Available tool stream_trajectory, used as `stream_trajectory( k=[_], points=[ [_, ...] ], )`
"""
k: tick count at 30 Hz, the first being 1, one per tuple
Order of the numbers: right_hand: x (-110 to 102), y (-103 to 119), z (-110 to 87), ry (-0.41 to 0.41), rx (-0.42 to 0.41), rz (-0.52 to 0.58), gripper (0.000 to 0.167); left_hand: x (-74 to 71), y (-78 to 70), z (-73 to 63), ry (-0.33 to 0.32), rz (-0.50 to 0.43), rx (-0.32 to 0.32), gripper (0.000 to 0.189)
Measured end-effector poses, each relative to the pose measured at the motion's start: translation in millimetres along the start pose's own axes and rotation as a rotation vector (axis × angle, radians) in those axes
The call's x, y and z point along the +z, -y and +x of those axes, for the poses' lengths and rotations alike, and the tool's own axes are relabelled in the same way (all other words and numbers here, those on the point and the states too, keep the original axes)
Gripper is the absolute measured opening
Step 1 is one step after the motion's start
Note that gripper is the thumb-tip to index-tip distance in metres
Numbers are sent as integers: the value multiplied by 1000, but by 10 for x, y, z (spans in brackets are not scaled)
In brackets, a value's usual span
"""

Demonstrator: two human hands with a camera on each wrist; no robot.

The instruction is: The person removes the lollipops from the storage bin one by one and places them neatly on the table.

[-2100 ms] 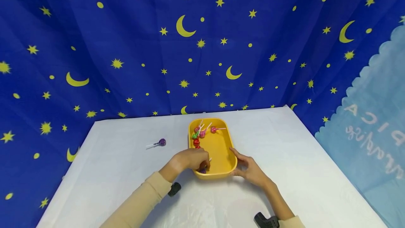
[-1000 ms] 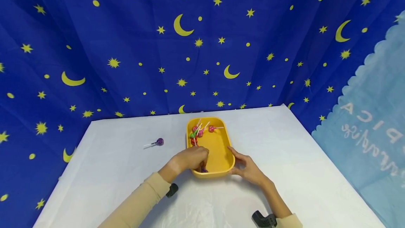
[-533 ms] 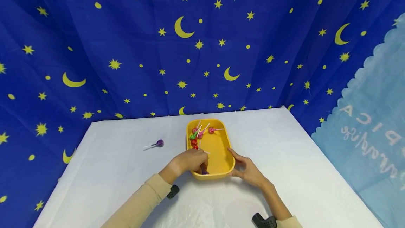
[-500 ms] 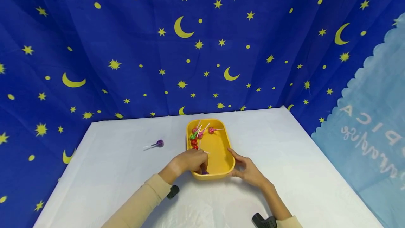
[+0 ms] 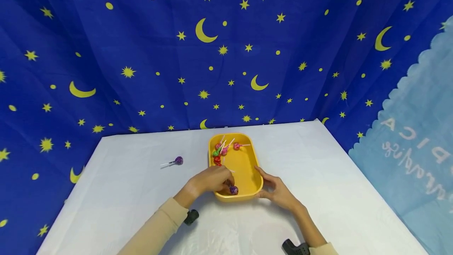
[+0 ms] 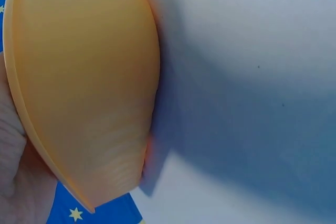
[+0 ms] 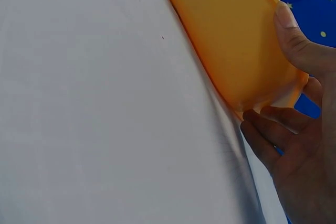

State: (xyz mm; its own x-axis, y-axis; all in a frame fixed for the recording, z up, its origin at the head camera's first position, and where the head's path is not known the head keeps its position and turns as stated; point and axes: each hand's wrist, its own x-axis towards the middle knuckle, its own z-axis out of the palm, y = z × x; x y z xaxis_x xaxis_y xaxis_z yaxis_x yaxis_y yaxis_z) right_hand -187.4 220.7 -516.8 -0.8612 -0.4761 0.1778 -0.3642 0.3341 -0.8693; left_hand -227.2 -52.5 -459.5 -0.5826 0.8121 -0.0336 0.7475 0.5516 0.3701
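A yellow plastic tray (image 5: 246,174) stands on the white table, several wrapped lollipops inside it. My left hand (image 5: 211,178) reaches over its left rim and pinches a purple lollipop (image 5: 233,190) near the front; the fingertips are mostly hidden. Red lollipops (image 5: 217,160), a green lollipop (image 5: 216,153) and pink lollipops (image 5: 236,146) lie along the left side and back. At the front right corner my right hand (image 5: 280,194) grips the tray, thumb on the rim and fingers around the wall, as the right wrist view shows. In the left wrist view the tray's outer wall (image 6: 86,77) hides the lollipops.
Another purple lollipop (image 5: 179,160) lies on the white table (image 5: 141,192) left of the tray, its stick pointing left. Behind the table hangs a blue curtain (image 5: 170,50) with yellow moons and stars. A light blue cloth (image 5: 417,129) hangs at the right.
The purple lollipop's head, mostly covered by my left hand before, now shows to the right of the fingers. The red lollipops lie more in view than one second ago. My right hand stays on the tray.
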Motion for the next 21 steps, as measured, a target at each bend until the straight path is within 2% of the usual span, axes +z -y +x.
stream_trajectory(
  k=[6, 14, 21],
  points=[
    [18, 2, -1, -2, 6, 16, 85, 19, 2, -21, -28, -22, 2, 14],
    [19, 3, -4, 46, -23, 123, 84, 23, -5, -33, -52, -25, 4, 14],
    [22, -10, 6, 49, -33, 125, 84, 27, -5, -84, -146, -97, 7, 13]
  ],
)
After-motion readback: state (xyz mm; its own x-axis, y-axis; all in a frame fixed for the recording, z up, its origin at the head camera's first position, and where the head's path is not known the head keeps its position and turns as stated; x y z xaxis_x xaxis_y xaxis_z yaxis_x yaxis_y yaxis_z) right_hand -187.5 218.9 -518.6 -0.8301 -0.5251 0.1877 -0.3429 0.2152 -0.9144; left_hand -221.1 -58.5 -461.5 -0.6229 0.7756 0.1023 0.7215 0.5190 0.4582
